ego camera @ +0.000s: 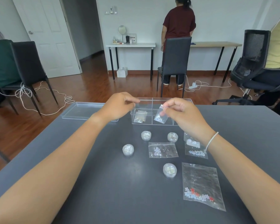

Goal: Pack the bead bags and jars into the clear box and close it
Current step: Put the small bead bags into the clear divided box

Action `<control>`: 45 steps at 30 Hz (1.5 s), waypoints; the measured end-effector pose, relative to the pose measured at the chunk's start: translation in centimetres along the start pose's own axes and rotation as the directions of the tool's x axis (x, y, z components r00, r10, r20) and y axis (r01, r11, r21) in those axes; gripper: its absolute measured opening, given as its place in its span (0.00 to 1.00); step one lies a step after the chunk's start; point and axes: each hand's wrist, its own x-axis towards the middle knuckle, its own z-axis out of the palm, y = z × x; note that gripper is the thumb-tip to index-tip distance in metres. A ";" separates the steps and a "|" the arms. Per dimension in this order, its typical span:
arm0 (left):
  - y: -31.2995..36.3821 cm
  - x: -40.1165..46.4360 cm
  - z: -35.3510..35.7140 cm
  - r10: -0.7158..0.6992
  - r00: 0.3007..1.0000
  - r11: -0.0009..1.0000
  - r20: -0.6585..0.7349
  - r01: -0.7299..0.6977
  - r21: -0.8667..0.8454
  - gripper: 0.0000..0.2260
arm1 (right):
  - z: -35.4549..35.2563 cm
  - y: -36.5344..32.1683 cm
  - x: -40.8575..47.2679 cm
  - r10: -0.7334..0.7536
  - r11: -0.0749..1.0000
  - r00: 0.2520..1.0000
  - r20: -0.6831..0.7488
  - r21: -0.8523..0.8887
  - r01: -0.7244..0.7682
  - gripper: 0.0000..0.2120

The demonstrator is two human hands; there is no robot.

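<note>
Now your right hand is pinching a small bag over the box. Your left hand is curling loosely, holding nothing. One bag is lying inside already. Four jars, three bags and the lid are waiting.

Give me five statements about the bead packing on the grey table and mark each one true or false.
1. The right hand pinches a small bead bag over the clear box. True.
2. The lid is closed on the box. False: it lies on the table to the left of the box.
3. Four round jars stand on the table outside the box. True.
4. The box is empty. False: a bag already lies in its near left compartment.
5. The largest bag holds only white beads. False: red ones are mixed in.
</note>
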 end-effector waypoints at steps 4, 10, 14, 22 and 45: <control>0.1 -4.0 -0.6 -0.014 0.999 0.995 -0.047 0.010 -0.103 0.10 | 0.3 0.0 0.3 -0.018 1.000 0.999 -0.036 0.007 0.018 0.07; 0.8 -8.6 -1.1 -0.047 0.998 0.977 0.049 0.056 -0.208 0.07 | 1.2 -0.6 2.8 -0.056 0.998 0.995 -0.081 -0.039 0.053 0.05; 1.2 -10.1 -0.9 -0.029 0.987 0.973 0.155 0.063 -0.222 0.06 | 2.4 -1.2 4.9 -0.068 0.991 0.996 -0.049 -0.121 0.062 0.05; 1.2 -10.8 -0.6 -0.037 0.951 0.979 0.308 0.096 -0.182 0.11 | 4.3 -0.9 7.4 0.067 0.873 0.991 0.114 -0.488 -0.003 0.10; 0.1 -10.5 -0.1 -0.044 0.944 0.990 0.326 0.084 -0.112 0.10 | 3.9 -0.4 3.9 -0.240 0.809 0.962 0.126 -0.522 0.270 0.07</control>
